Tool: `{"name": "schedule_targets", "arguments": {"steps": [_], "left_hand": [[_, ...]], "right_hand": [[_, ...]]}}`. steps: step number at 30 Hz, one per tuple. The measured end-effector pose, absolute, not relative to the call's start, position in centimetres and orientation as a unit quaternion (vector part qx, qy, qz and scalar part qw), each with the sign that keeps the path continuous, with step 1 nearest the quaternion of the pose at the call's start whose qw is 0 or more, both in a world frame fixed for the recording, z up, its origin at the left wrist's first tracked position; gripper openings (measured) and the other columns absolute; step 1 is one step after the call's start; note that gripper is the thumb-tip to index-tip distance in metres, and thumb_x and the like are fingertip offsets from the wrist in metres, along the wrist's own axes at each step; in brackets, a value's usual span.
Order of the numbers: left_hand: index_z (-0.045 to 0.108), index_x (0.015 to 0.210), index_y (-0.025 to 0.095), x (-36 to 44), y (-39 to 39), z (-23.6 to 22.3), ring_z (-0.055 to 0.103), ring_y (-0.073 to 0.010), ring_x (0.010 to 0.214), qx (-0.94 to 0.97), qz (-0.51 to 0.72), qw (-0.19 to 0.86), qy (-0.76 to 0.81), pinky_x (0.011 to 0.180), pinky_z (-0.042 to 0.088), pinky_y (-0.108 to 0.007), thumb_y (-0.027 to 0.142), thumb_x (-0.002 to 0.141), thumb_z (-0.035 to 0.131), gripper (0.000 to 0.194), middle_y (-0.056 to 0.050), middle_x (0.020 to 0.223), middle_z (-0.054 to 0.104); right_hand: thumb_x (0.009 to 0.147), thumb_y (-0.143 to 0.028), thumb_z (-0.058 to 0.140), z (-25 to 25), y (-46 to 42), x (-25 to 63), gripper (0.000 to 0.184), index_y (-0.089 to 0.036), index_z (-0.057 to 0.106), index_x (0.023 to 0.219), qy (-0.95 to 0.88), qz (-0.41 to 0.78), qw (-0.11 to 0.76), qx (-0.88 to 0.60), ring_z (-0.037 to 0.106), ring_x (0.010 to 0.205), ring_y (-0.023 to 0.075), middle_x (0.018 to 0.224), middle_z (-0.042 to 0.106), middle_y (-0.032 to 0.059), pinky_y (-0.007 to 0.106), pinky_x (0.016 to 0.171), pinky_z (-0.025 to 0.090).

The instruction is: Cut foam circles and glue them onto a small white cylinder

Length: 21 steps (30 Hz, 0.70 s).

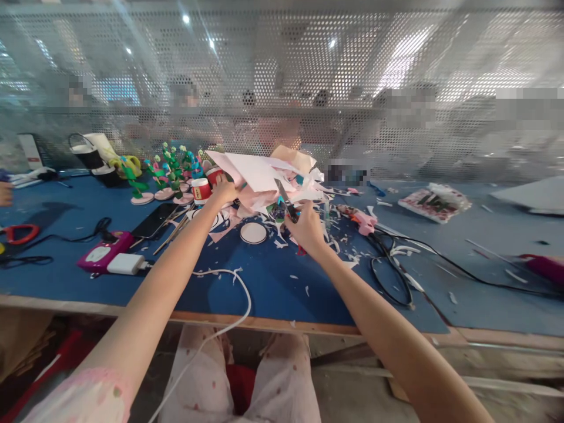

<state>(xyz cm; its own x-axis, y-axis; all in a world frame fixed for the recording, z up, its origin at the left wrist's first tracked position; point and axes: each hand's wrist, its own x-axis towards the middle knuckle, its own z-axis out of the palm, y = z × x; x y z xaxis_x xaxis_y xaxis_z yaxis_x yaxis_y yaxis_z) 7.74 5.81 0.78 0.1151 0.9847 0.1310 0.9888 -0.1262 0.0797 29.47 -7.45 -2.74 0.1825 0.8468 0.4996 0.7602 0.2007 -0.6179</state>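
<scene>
My left hand [225,191] reaches to the near left edge of a heap of pale pink paper sheets [258,170]. A red paper cup [214,175] is close beside its fingers, which are partly hidden. Whether they grip the paper or the cup cannot be made out. In my right hand [305,224] is a dark-handled tool with a flat grey blade [283,192], its tip pointing up towards the sheets. A red and white paper cup [201,191] stands left of my left hand. On the table between my hands lies a round white disc [252,233].
Green plant-like figures on pink discs [164,194] stand at the left. Nearby are a black phone [154,221] and a purple power strip [106,254] with a white charger. At right, a pink glue gun [365,222] trails a black cable. Paper scraps litter the blue table [273,294].
</scene>
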Motion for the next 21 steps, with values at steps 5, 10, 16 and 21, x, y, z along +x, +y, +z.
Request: {"name": "schedule_targets", "arguments": {"steps": [5, 10, 16, 21], "left_hand": [[0.049, 0.136, 0.004, 7.5, 5.8, 0.0, 0.026, -0.0462, 0.14, -0.758, -0.111, 0.001, -0.643, 0.11, 0.026, -0.055, 0.058, 0.087, 0.041, 0.073, -0.029, 0.147, 0.035], [0.049, 0.134, 0.006, 7.2, 6.1, -0.7, 0.021, -0.0478, 0.141, -0.757, -0.159, -0.063, -0.63, 0.113, 0.021, -0.051, 0.06, 0.066, 0.07, 0.09, -0.027, 0.143, 0.042], [0.063, 0.113, 0.007, 6.8, 6.8, -0.9, 0.041, -0.0443, 0.132, -0.753, -0.2, -0.138, -0.611, 0.105, 0.036, -0.042, 0.066, 0.057, 0.073, 0.082, -0.025, 0.118, 0.063], [0.049, 0.135, 0.006, 6.5, 6.9, -0.9, 0.021, -0.0467, 0.142, -0.771, -0.134, -0.056, -0.621, 0.109, 0.031, -0.048, 0.071, 0.054, 0.071, 0.106, -0.029, 0.145, 0.04]], "right_hand": [[0.076, -0.026, 0.052, -2.9, -7.4, 29.8, 0.032, -0.013, 0.044, 0.105, -0.611, 0.023, 0.409, -0.677, 0.063, 0.093, 0.0354, 0.096, 0.065, 0.0199, 0.048, 0.082, 0.048], [0.074, -0.026, 0.057, -3.2, -6.9, 30.7, 0.034, -0.014, 0.047, 0.105, -0.568, 0.038, 0.408, -0.714, 0.064, 0.09, 0.0353, 0.087, 0.065, 0.0171, 0.048, 0.08, 0.048], [0.081, -0.032, 0.052, -2.5, -7.0, 30.5, 0.035, -0.011, 0.047, 0.109, -0.573, 0.062, 0.421, -0.7, 0.065, 0.09, 0.0358, 0.089, 0.066, 0.0195, 0.046, 0.08, 0.049], [0.08, -0.036, 0.056, -3.0, -7.8, 29.2, 0.036, -0.015, 0.046, 0.107, -0.631, 0.101, 0.395, -0.661, 0.067, 0.075, 0.0315, 0.072, 0.066, 0.0103, 0.038, 0.068, 0.05]]}}
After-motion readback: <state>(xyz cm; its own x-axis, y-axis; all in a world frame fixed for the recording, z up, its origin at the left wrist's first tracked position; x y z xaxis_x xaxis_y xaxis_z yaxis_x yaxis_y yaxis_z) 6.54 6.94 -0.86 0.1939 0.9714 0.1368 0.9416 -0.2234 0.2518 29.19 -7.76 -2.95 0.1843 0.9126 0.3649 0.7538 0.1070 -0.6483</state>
